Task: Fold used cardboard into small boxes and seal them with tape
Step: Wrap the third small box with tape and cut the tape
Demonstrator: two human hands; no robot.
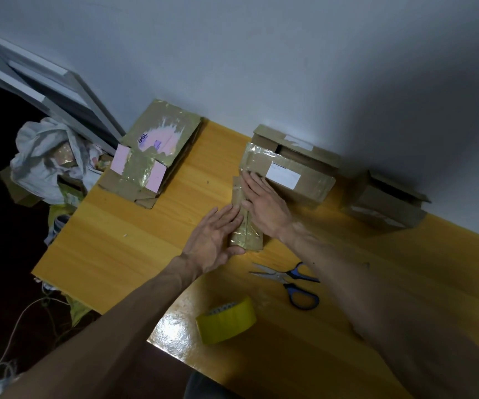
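Near the front edge of the desk (111,243) lies a yellow tape roll (226,321), with the scissors (290,280) just beyond, blades apart. Mid-desk, the small taped box (246,239) sits between the hands. The left hand (214,240) lies flat against its side and the right hand (264,207) flat on top, neither grip closed. Bare wood stretches left. A labelled box (290,177) stands just behind, and flattened cardboard (152,151) fills the far-left corner.

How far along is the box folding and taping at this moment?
Looks done: the white-labelled box, wrapped in tape. In hand: the left hand and right hand press flat on a small taped box. Left: the flattened pink-labelled cardboard awaits folding and the rightmost box stands open; tape roll and scissors lie close.
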